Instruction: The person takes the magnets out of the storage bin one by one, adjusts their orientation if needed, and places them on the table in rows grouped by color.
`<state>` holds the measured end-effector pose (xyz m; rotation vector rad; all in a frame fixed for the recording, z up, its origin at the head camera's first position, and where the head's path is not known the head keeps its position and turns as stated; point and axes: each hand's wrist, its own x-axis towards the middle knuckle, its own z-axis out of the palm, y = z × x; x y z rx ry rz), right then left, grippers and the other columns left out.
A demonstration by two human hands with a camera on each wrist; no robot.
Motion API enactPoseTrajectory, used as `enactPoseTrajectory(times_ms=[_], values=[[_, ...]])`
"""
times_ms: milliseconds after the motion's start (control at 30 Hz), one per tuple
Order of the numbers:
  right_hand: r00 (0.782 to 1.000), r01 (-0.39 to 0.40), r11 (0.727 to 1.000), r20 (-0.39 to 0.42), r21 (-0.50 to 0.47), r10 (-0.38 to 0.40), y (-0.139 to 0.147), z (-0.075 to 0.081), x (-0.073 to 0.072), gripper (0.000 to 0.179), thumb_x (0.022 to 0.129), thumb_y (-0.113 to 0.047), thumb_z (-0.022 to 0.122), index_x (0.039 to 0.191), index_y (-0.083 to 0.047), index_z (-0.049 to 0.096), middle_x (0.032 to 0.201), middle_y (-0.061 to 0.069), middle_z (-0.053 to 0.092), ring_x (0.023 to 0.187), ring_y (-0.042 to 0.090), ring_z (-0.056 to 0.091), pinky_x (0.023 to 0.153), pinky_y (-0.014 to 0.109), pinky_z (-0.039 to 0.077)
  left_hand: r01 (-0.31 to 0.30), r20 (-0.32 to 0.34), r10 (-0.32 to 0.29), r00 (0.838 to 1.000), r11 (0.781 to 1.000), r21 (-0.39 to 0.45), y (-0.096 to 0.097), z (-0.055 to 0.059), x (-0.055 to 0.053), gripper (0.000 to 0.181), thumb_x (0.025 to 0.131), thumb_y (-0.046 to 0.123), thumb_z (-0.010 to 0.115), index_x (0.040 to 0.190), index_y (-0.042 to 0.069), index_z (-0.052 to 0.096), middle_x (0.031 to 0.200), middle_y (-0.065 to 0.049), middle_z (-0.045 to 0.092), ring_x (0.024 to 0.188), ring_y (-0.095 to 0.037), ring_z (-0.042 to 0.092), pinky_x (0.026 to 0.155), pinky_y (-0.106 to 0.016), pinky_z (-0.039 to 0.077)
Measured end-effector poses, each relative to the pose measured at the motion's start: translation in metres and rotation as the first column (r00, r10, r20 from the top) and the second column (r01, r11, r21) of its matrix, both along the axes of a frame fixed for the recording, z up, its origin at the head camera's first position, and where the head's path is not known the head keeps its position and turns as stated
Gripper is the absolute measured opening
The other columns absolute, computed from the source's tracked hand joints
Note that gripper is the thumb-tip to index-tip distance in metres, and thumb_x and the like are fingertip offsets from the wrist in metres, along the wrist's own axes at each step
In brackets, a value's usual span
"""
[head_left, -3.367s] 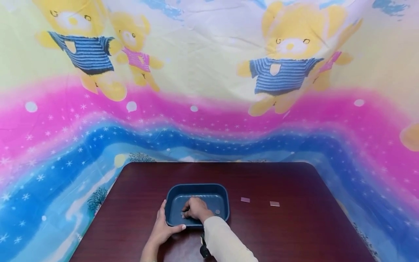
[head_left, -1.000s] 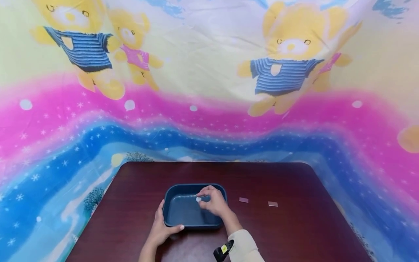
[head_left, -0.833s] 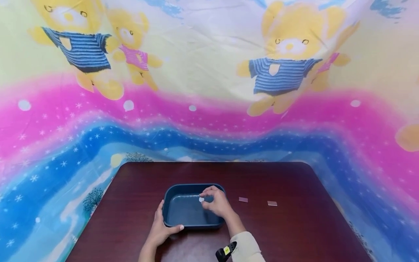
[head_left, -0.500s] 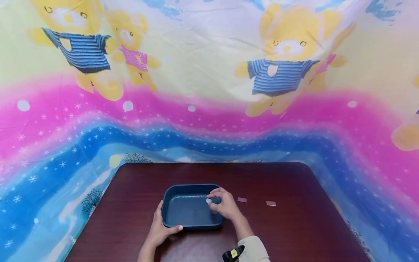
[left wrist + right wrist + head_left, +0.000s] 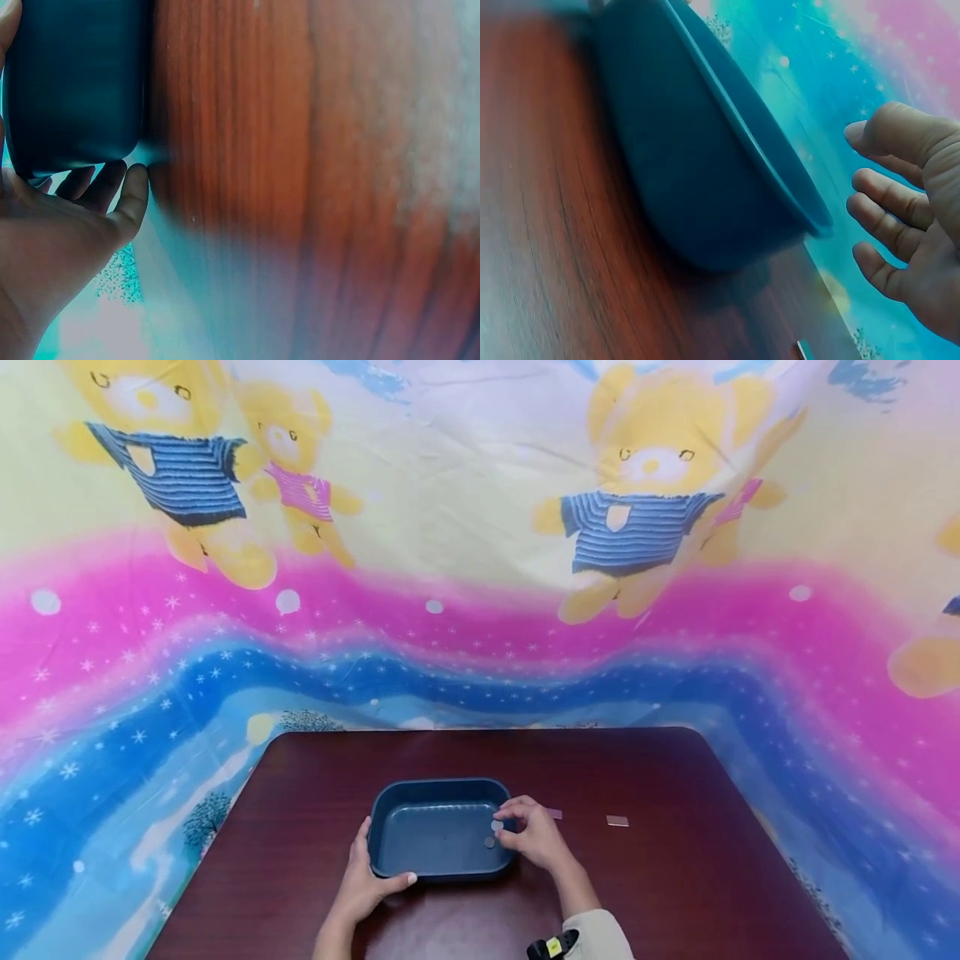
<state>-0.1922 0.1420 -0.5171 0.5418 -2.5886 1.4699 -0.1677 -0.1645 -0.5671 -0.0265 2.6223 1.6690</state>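
A dark blue-green rectangular tray (image 5: pixel 438 871) with rounded corners sits on the table. My left hand (image 5: pixel 362 883) holds its near left corner, with the thumb along the front rim and the fingers against the left wall; the left wrist view has the fingertips (image 5: pixel 133 180) right at the tray's end. Above the tray's right side, my right hand (image 5: pixel 536 837) pinches a small round silvery disc (image 5: pixel 497 826) between thumb and fingertips. A second, greyer disc (image 5: pixel 489 842) lies on the tray floor just below it. From the right wrist the held disc is hidden behind the thumb.
Right of the tray, a small pink rectangular piece (image 5: pixel 556 814) lies partly behind my right hand. Farther right is a silvery-pink rectangular piece (image 5: pixel 617 821). The dark red wooden table (image 5: pixel 697 877) ends in rounded far corners before a bear-printed cloth (image 5: pixel 480 660).
My right hand has risen from the tray's left floor with a disc pinched, then moved rightward over the tray's right side. The left hand keeps its hold on the tray.
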Motion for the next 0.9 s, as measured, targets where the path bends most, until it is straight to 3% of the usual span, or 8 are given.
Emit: enactPoseTrajectory(times_ms=[400, 633, 900], values=[[0.991, 0.115, 0.993, -0.074, 0.029, -0.113, 0.03, -0.018, 0.011, 0.021, 0.069, -0.002, 0.078, 0.089, -0.005, 0.074, 0.095, -0.001, 0.061, 0.093, 0.024, 0.056, 0.072, 0.033, 0.049, 0.012, 0.002, -0.012, 1.0, 1.0, -0.012, -0.002, -0.002, -0.002, 0.122, 0.061, 0.033, 0.088, 0.149, 0.01, 0.006, 0.148, -0.024, 0.013, 0.132, -0.042, 0.018, 0.097, -0.059, 0.025], [0.986, 0.165, 0.986, -0.011, -0.009, -0.165, 0.045, -0.029, 0.017, 0.02, 0.07, -0.002, 0.078, 0.089, -0.004, 0.073, 0.095, 0.0, 0.061, 0.094, 0.024, 0.056, 0.078, 0.032, 0.048, 0.007, -0.017, -0.008, 1.0, 1.0, -0.015, -0.002, 0.001, -0.002, 0.123, 0.061, 0.032, 0.088, 0.149, 0.01, 0.006, 0.148, -0.024, 0.014, 0.132, -0.041, 0.018, 0.099, -0.059, 0.024], [0.966, 0.25, 0.968, 0.055, 0.025, -0.251, 0.06, -0.039, 0.023, 0.017, 0.071, -0.002, 0.078, 0.086, -0.01, 0.073, 0.094, -0.003, 0.06, 0.087, 0.02, 0.057, 0.076, 0.032, 0.047, 0.01, -0.013, -0.01, 1.0, 1.0, -0.012, -0.001, 0.001, -0.002, 0.123, 0.061, 0.033, 0.088, 0.149, 0.01, 0.006, 0.148, -0.024, 0.013, 0.132, -0.041, 0.018, 0.098, -0.059, 0.024]])
